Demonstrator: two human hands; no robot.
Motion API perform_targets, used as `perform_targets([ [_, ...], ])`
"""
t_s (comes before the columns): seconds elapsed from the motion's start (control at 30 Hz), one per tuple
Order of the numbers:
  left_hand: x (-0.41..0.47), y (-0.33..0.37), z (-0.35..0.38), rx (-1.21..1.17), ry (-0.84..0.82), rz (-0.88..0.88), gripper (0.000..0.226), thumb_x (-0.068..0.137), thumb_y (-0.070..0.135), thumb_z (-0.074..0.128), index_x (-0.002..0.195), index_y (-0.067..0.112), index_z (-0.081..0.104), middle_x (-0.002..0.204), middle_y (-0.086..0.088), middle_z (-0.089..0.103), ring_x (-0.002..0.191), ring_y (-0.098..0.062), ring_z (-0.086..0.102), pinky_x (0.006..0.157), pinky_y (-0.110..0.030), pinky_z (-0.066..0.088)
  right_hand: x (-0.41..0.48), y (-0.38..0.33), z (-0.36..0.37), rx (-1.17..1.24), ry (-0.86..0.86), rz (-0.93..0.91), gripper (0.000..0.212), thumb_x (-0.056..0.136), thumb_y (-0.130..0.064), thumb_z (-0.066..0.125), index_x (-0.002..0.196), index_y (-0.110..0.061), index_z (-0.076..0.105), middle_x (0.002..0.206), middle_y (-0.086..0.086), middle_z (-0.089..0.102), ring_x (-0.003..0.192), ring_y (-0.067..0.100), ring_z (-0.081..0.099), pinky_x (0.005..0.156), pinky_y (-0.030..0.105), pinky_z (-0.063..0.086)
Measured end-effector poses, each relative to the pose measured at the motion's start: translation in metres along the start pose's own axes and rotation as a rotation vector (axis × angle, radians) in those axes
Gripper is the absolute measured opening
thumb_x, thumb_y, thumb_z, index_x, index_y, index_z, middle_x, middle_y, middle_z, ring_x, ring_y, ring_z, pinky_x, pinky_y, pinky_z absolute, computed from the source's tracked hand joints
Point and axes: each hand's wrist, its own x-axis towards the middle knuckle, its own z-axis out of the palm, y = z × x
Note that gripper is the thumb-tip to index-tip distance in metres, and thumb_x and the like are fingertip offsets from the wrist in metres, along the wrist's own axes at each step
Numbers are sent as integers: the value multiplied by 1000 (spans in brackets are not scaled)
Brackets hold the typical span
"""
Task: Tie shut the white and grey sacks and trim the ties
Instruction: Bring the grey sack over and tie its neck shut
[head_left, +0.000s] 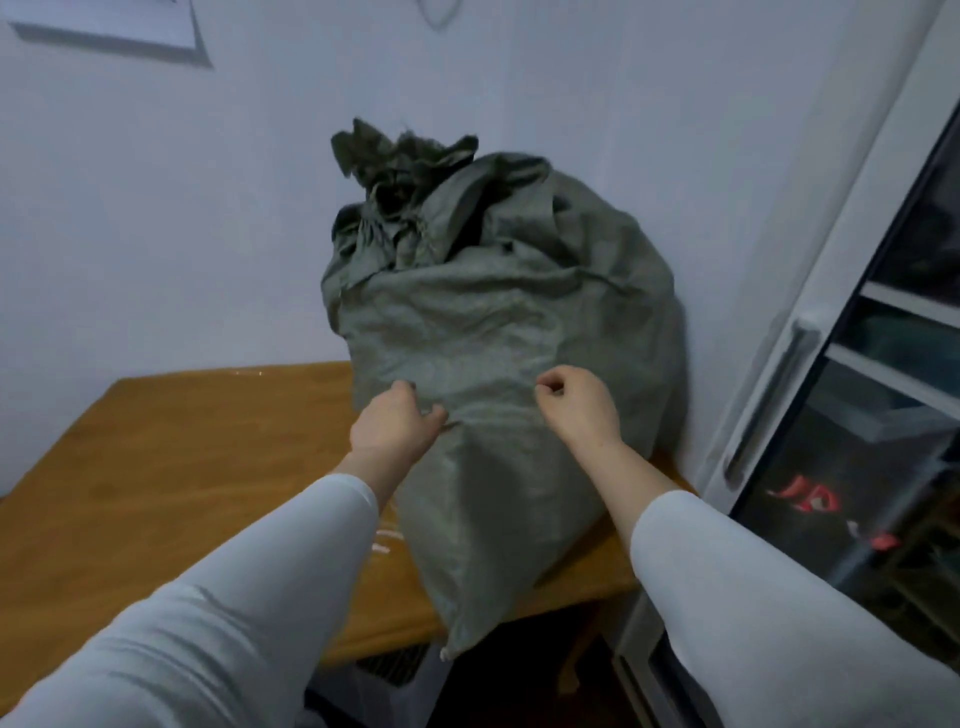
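Observation:
A full grey woven sack (498, 322) stands upright on the wooden table (171, 467), leaning towards the wall. Its mouth (400, 171) is bunched together at the top; I cannot make out a tie there. My left hand (397, 428) presses on the sack's lower front, thumb and fingers pinching a fold of the fabric. My right hand (576, 402) hovers just in front of the sack a little to the right, its fingers curled in with nothing visible inside them. No white sack is in view.
A glass-door cabinet (857, 415) with a white frame and handle stands close on the right. A pale wall lies right behind the sack. Small white scraps (384, 540) lie on the table by the sack's base. The sack's bottom corner overhangs the table's front edge.

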Motion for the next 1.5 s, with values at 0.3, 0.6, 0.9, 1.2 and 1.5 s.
perform_targets([
  [0.3, 137, 48, -13, -169, 136, -48, 74, 87, 58, 48, 141, 11, 30, 143, -15, 36, 126, -36, 44, 93, -45, 44, 151, -32, -26, -44, 189, -129, 39, 91, -33, 53, 128, -24, 50, 133, 5, 40, 117, 25, 48, 88, 35, 47],
  [0.6, 253, 62, -20, -265, 171, -123, 132, 55, 82, 59, 150, 11, 0, 156, -15, 8, 145, -33, 10, 118, -48, 18, 280, -62, -19, -372, 113, -173, 91, 78, -64, 56, 148, -36, 5, 158, 11, -6, 144, 36, -11, 115, 58, -4],
  [0.9, 303, 77, -15, -259, 152, -251, 143, 53, 70, 72, 148, 13, -18, 156, -15, -14, 145, -34, -11, 117, -50, 8, 368, -70, -14, -408, -206, -262, 126, 59, -56, 80, 143, -49, -15, 150, 8, -37, 139, 44, -24, 104, 72, -6],
  [1.2, 328, 79, -3, -436, 147, -219, 150, 59, 42, 85, 133, 23, -44, 158, -15, 3, 142, -35, 20, 114, -45, 23, 410, -43, -18, -650, -192, -343, 109, 73, -37, 75, 148, -35, -5, 158, 13, 1, 138, 37, 22, 105, 52, 31],
  [1.5, 331, 88, 2, -53, 210, -445, 137, 57, 69, 72, 146, 19, -19, 151, -20, -27, 139, -41, -26, 111, -65, -3, 409, -43, -28, -642, -25, -536, 25, 86, -16, 51, 110, -13, 57, 117, 11, 58, 113, 27, 49, 84, 32, 40],
])
